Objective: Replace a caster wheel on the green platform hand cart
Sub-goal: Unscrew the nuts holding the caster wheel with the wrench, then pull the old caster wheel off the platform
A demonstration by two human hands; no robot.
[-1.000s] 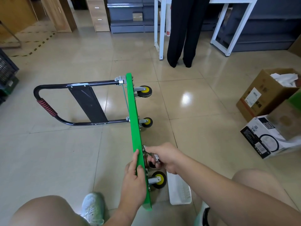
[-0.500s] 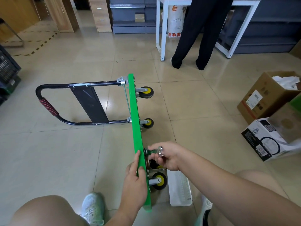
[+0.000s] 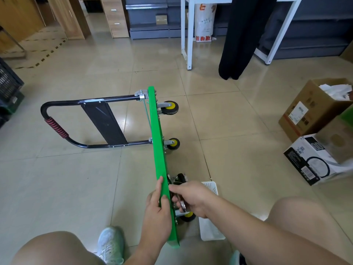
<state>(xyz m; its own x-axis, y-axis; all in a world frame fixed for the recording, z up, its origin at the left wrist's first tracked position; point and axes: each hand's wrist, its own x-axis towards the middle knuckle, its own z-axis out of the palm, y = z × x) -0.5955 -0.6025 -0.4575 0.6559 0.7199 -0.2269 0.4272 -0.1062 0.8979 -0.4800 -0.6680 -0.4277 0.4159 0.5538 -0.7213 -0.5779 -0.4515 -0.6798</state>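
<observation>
The green platform cart point(image 3: 158, 150) is standing on its long edge on the floor, its black handle point(image 3: 57, 129) lying out to the left and its four black-and-yellow caster wheels point(image 3: 171, 108) sticking out to the right.

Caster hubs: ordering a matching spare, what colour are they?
Yellow caster hubs; head view shows them best.

The glossy beige tiled floor point(image 3: 57, 188) carries the green platform cart point(image 3: 155, 131), which stands on its long edge with its black handle point(image 3: 56, 127) lying flat. A white basket point(image 3: 211, 230) sits just beside it. Toward the floor's right edge stand a brown carton point(image 3: 309, 109) and a white printed box point(image 3: 313, 159).
</observation>
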